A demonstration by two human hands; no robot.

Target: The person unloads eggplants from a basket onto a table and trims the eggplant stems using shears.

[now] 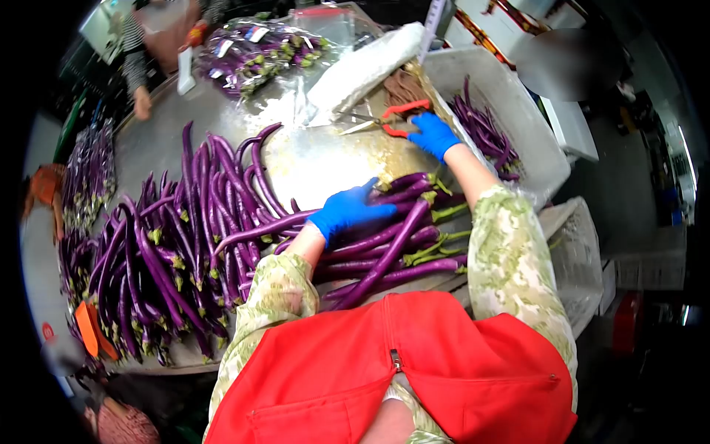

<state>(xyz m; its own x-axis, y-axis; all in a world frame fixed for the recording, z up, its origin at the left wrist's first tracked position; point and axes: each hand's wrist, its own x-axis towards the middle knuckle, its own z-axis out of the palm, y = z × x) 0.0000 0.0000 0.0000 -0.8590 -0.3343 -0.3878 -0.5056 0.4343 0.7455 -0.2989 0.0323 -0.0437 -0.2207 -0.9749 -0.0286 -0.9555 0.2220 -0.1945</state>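
On table (314, 163) — left hand (349, 213) splayed over many eggplants (393, 246); right hand (433, 138) at one scissors (403, 109) — grip unclear

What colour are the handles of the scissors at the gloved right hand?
The handles are orange-red, seen best in the head view.

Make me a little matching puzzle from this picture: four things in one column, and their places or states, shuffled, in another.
Things
1. Blue-gloved left hand
2. Red-handled metal scissors
3. Pale rectangular plastic crate
4. Flat orange piece

Places or states
A. Lower left of the picture
B. Fingers spread over long purple eggplants
C. Toward the right, more purple eggplants inside
D. Blades apart, beside the blue-gloved right hand

Pairs: 1-B, 2-D, 3-C, 4-A
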